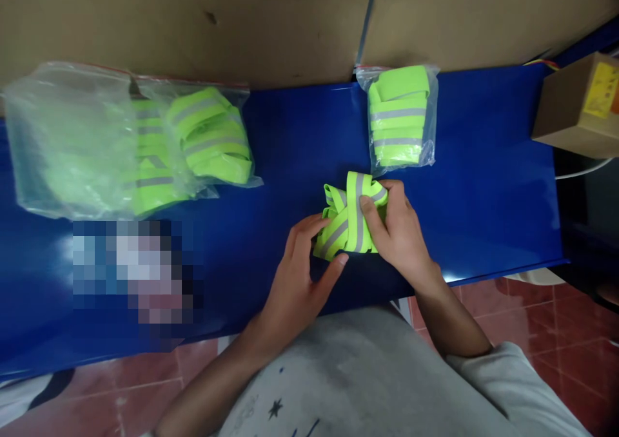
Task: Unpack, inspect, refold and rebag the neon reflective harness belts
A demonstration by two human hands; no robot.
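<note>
A folded bundle of neon yellow-green reflective strap [356, 227] with a grey stripe lies between my hands, close to the near edge of the blue table. My right hand [399, 234] grips its right side, thumb pressed on top and fingers behind. On the left side, my left hand [302, 263] curls its fingers round the bundle, with the thumb at the lower edge; part of those fingers is hidden. Just beyond it lies a clear zip bag [432, 102] with a similar folded strap [399, 113] inside.
More clear bags with neon straps [215, 134] overlap at the left; one large bag [68, 140] looks cloudy. A pixelated patch covers something at front left. A cardboard box [570, 102] stands at the right, and a large cardboard surface [193, 31] borders the back of the blue table [493, 166].
</note>
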